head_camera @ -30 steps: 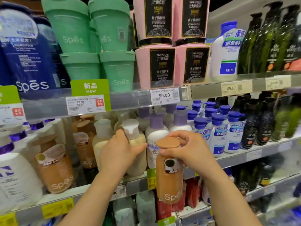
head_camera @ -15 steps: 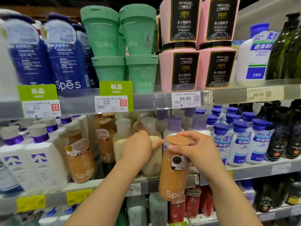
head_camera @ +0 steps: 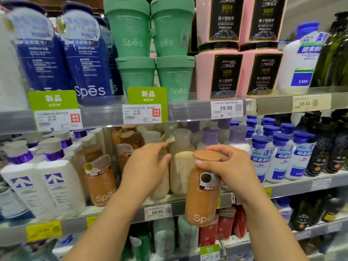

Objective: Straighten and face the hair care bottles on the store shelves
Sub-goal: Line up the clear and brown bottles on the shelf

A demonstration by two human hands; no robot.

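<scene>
At nine o'clock on the middle shelf (head_camera: 113, 216) stand white bottles with purple collars (head_camera: 56, 187), upright and packed side by side. Just right of them, toward the centre, an amber Spēs bottle (head_camera: 99, 181) stands on the same shelf with its label facing outward, more amber bottles behind it. The left hand (head_camera: 146, 170) reaches in at the centre, its fingers (head_camera: 160, 146) loosely extended against a cream bottle (head_camera: 181, 172) in the front row; whether they curl round it cannot be told. Slightly toward four o'clock from there, the right hand (head_camera: 228, 166) holds a brown Spēs bottle (head_camera: 204, 194) by its neck, thumb and fingers curled under the flat round cap (head_camera: 206, 155). That bottle hangs upright in front of the shelf edge, off the shelf, its label facing the camera. Toward three o'clock, white bottles with blue caps (head_camera: 278, 157) fill the shelf, then dark bottles (head_camera: 329, 147) at the far right. At twelve o'clock on the upper shelf (head_camera: 188, 112) sit green Spēs tubs (head_camera: 150, 44), stacked two high.
</scene>
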